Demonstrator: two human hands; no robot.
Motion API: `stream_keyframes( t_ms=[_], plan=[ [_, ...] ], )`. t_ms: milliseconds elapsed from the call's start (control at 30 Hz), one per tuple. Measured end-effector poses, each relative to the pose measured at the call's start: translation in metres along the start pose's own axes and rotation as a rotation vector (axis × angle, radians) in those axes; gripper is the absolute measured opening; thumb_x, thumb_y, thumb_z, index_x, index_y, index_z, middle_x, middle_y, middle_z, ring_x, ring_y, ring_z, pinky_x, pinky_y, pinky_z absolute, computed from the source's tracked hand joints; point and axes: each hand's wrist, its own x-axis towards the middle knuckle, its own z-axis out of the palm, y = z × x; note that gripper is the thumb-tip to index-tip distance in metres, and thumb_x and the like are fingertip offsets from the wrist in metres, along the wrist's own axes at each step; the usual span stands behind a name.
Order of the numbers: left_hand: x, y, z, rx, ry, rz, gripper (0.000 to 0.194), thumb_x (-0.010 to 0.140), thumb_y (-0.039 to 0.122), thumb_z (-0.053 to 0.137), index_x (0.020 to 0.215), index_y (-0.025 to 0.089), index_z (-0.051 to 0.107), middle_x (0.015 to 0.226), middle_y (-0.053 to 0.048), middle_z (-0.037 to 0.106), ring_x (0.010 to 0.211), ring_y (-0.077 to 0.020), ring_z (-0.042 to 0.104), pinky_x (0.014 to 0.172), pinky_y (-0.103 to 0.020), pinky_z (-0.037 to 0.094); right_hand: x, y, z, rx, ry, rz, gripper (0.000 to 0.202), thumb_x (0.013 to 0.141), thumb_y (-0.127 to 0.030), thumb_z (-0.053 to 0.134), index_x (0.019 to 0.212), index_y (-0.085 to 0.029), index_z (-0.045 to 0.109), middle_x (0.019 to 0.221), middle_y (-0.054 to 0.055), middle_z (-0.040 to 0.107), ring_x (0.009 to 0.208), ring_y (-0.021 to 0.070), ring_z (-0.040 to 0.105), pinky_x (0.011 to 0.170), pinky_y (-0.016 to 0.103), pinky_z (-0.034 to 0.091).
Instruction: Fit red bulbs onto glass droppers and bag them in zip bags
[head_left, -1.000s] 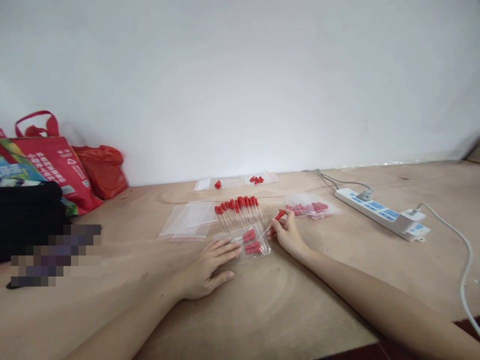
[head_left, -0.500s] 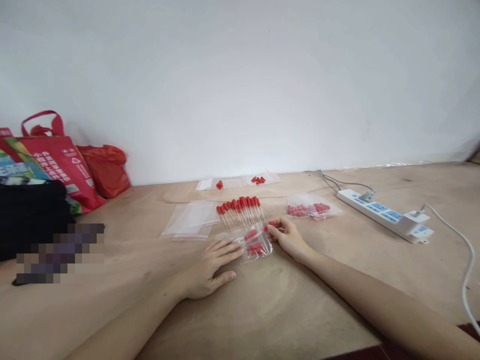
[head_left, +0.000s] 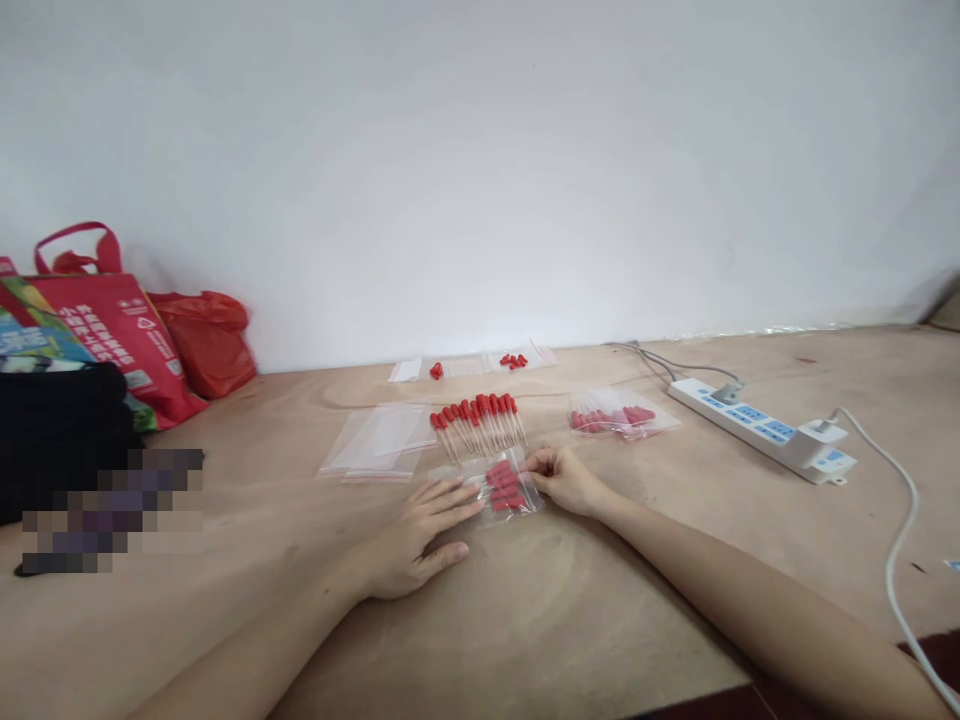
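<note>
A clear zip bag (head_left: 534, 505) lies flat in front of me, with several red-tipped sticks (head_left: 504, 486) stacked inside it, their heads towards the right. My left hand (head_left: 431, 525) rests palm down with fingers spread, its fingertips on the left part of the bag. At the bag's right edge, the thumb and fingers of my right hand (head_left: 562, 480) are pinched together on the plastic; the fingertips partly hide what is between them. Just beyond the bag, more red-headed sticks (head_left: 480, 420) lie side by side in a row.
Flat zip bags (head_left: 375, 440) lie left of the row. A filled bag (head_left: 622, 415) lies to the right. Small red caps (head_left: 514, 361) sit on plastic near the wall. A power strip (head_left: 750, 425) with cables stands right; a red shopping bag (head_left: 112, 330) is far left.
The red-tipped stick at my right fingers has moved left into the bag, and the red heads inside sit closer together. My left hand stays in place.
</note>
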Motion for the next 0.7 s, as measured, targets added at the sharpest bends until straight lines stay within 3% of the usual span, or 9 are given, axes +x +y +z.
stream_keyframes(
  t_ms=[100,433,600,700],
  plan=[
    [0.0,0.001,0.0,-0.001,0.008,-0.001,0.046,0.085,0.037,0.04,0.13,0.03,0.031,0.138,0.001,0.029,0.128,-0.0238,0.02,0.103,-0.048,0.019,0.003,0.002,0.001,0.024,0.048,0.078,0.024,0.059,-0.034,0.067,0.063,-0.013,0.057,0.051,-0.003,0.05,0.046,0.0069,0.04,0.044,0.02,0.031],
    [0.001,0.004,-0.002,-0.002,0.005,-0.012,0.046,0.085,0.037,0.04,0.13,0.031,0.031,0.138,0.001,0.028,0.128,-0.0245,0.02,0.103,-0.05,0.017,-0.001,-0.011,0.003,-0.115,0.068,-0.041,0.023,0.069,-0.033,0.057,0.057,-0.013,0.056,0.052,-0.003,0.049,0.046,0.0059,0.038,0.045,0.019,0.03],
    [0.001,0.002,-0.001,0.002,-0.006,0.005,0.044,0.086,0.036,0.04,0.129,0.031,0.032,0.139,0.001,0.027,0.128,-0.0235,0.02,0.103,-0.049,0.016,-0.002,-0.014,0.001,0.013,-0.187,-0.024,0.028,0.062,-0.04,0.063,0.058,-0.014,0.055,0.049,-0.005,0.047,0.045,0.0054,0.037,0.044,0.019,0.03],
    [0.0,0.001,0.0,-0.011,0.014,0.023,0.044,0.086,0.035,0.041,0.129,0.033,0.032,0.138,0.001,0.028,0.128,-0.0233,0.02,0.104,-0.049,0.015,-0.003,-0.015,0.002,-0.023,-0.126,-0.04,0.021,0.064,-0.034,0.061,0.061,-0.014,0.057,0.05,-0.005,0.046,0.045,0.0052,0.036,0.045,0.019,0.031]
  ],
)
